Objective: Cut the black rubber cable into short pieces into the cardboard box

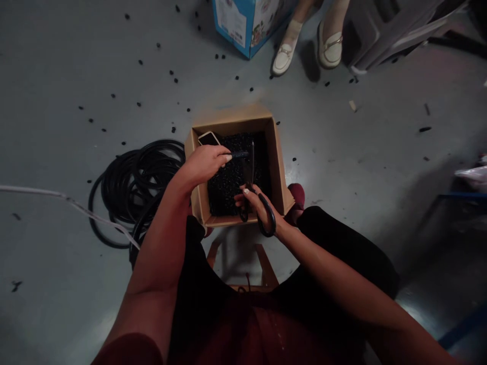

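Note:
Above a cardboard box (282, 167), my left hand (208, 161) pinches a short length of dark ribbed tubing (239, 154), which points to the right. My right hand (255, 200) is wrapped round a pair of scissors (269, 223) with black handles. The blades point away from me, and one blade stands just past the tubing's free end; whether they touch I cannot tell. Under both hands, many small black pieces (228, 190) fill the box. A phone-like object with a pale rim (209, 139) lies in the box's far left corner, partly behind my left hand.
Coiled black tubing (133, 187) lies on the floor left of the box, with a pale cable (76, 204) running towards it. Small black bits are scattered about the floor. Beyond are a blue carton (236, 25), another person's white shoes (283, 58) and a grey plastic stool (365, 35).

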`<control>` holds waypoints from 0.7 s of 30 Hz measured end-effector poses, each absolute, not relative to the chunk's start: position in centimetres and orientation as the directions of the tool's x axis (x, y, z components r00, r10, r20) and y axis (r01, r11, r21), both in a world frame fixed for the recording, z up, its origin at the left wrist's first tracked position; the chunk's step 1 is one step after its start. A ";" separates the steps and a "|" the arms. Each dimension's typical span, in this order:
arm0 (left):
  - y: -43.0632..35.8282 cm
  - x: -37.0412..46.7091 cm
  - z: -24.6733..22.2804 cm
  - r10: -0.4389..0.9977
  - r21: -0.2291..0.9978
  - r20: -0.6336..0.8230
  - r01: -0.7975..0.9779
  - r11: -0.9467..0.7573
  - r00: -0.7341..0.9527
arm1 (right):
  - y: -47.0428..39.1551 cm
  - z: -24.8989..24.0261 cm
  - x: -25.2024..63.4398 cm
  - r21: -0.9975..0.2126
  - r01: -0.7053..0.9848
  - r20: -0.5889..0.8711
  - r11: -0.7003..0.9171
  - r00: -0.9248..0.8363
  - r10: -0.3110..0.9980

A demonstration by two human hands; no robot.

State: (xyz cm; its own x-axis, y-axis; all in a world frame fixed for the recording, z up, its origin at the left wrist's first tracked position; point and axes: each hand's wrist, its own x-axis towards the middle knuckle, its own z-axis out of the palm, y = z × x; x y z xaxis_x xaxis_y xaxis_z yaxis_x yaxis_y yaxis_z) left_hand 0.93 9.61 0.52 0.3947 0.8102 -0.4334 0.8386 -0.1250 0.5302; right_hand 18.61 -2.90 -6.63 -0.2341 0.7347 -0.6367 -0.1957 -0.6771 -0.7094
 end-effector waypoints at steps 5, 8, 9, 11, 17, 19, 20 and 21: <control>9.7 1.0 0.3 0.795 0.562 -0.444 0.820 -0.113 0.414 | -2.7 -6.1 18.8 -0.765 -0.147 -0.588 -0.627 -0.236 0.773; 9.6 1.3 0.4 0.783 0.593 -0.461 0.801 -0.078 0.417 | -2.6 -6.0 19.0 -0.786 -0.114 -0.572 -0.607 -0.238 0.785; 9.5 1.5 0.4 0.777 0.607 -0.465 0.792 -0.069 0.424 | -2.6 -6.0 19.0 -0.796 -0.105 -0.563 -0.597 -0.238 0.792; 9.4 1.7 0.5 0.770 0.634 -0.464 0.771 -0.057 0.438 | -2.5 -5.9 19.1 -0.811 -0.093 -0.546 -0.577 -0.234 0.805; 9.1 2.0 0.6 0.766 0.661 -0.466 0.750 -0.030 0.442 | -2.4 -5.7 19.2 -0.816 -0.118 -0.533 -0.566 -0.225 0.816; 9.2 2.1 0.6 0.768 0.662 -0.471 0.749 -0.018 0.435 | -2.4 -5.6 19.2 -0.807 -0.135 -0.540 -0.575 -0.225 0.811; 9.2 2.1 0.6 0.768 0.662 -0.473 0.749 -0.013 0.432 | -2.4 -5.6 19.1 -0.803 -0.140 -0.544 -0.579 -0.225 0.808; 9.2 2.1 0.6 0.768 0.664 -0.474 0.748 -0.010 0.431 | -2.4 -5.6 19.1 -0.801 -0.142 -0.546 -0.582 -0.224 0.807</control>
State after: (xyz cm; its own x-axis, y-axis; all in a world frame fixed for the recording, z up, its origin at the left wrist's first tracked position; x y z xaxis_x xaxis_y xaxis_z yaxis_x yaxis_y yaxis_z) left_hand 2.06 9.17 0.59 0.4307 0.7681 -0.4739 0.7478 -0.0098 0.6638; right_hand 19.12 -2.38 -5.59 -0.2242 0.8070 -0.5464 -0.1421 -0.5817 -0.8009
